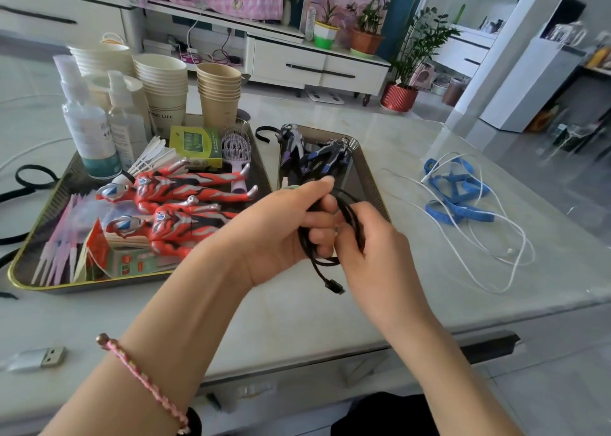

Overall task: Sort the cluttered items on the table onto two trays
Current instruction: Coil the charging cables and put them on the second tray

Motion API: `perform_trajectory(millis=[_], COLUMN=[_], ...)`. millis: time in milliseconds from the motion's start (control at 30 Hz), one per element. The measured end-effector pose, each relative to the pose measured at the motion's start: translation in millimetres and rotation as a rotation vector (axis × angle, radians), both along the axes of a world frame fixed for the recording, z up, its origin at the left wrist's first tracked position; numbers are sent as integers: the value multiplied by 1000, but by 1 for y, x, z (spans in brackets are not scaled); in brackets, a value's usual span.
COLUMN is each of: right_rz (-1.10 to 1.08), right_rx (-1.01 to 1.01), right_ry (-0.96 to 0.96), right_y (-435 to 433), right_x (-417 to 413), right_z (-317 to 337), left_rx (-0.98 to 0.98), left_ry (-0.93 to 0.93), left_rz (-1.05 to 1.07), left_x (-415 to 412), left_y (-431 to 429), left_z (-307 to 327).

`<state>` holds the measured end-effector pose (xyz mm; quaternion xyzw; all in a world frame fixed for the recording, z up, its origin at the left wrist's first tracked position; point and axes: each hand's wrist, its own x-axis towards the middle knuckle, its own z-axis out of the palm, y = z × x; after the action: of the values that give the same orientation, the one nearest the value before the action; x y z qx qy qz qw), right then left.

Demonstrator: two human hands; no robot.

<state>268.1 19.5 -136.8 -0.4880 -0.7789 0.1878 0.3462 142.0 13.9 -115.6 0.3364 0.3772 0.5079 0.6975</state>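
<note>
The table (413, 144) is carrying two trays side by side. The left tray (49, 200) is crowded, with red figures (185, 187) lying across it. The right tray (370, 177) is holding only dark figures (317, 161) at its far end, so I judge it to be where the cord is heading.

Just in front of that tray, above the table's near part, both hands are working a black cable (319, 270). The left hand (277, 233) is curling its fingers round the gathered loops. The right hand (377, 253) is pinching strands against the bundle.

The loops are looking loose and untied. If the hold is eased too early, the coil is likely to spring open and sprawl over the tray rim.

Off to the right, a white cable (509, 252) is lying tangled through a blue strap (463, 217). Lifting one is liable to drag the other along.

Smallest of all, the plug (335, 287) is dangling free below the hands. It could snag on the tray's rim as the bundle goes over.
</note>
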Motion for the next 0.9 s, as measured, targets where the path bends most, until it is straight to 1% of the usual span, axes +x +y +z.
perform_trajectory(millis=[67, 100, 133, 200, 233, 267, 300, 400, 500, 633, 767, 800, 833, 900], right_rz=[-20, -22, -9, 75, 125, 159, 172, 182, 231, 240, 77, 50, 38, 51], right_rx=[-92, -204, -358, -663, -747, -775, -755, -609, -481, -367, -282, -309, -387, -631], right_ry=[189, 295, 382, 481, 498, 520, 549, 618, 645, 683, 700, 717, 764, 940], right_y=[0, -1, -1, -1, -2, -2, -1, 2, 2, -2, 1, 3, 5, 6], right_x=[-5, -7, -7, -4, -1, 2, 5, 8, 5, -2, -5, -6, -6, -5], right_z=[-1, 1, 4, 11, 14, 17, 18, 19, 16, 14, 9, 9, 9, 12], left_rx=[34, 50, 67, 97, 106, 111, 114, 128, 153, 154, 166, 181, 197, 211], left_ry=[-89, -161, -236, -348, -377, -390, -393, -371, -308, -150, -163, -164, -155, -129], left_rz=[69, 110, 158, 259, 311, 362, 410, 514, 550, 494, 384, 372, 364, 345], left_x=[6, 8, 9, 6, 3, -1, -4, -12, -13, 0, 14, 15, 15, 15], left_y=[2, 3, 4, 8, 10, 12, 13, 15, 16, 12, 4, 3, 1, -1], left_z=[-1, -1, -1, -2, -3, -3, -3, -5, -6, -10, -9, -8, -7, -6])
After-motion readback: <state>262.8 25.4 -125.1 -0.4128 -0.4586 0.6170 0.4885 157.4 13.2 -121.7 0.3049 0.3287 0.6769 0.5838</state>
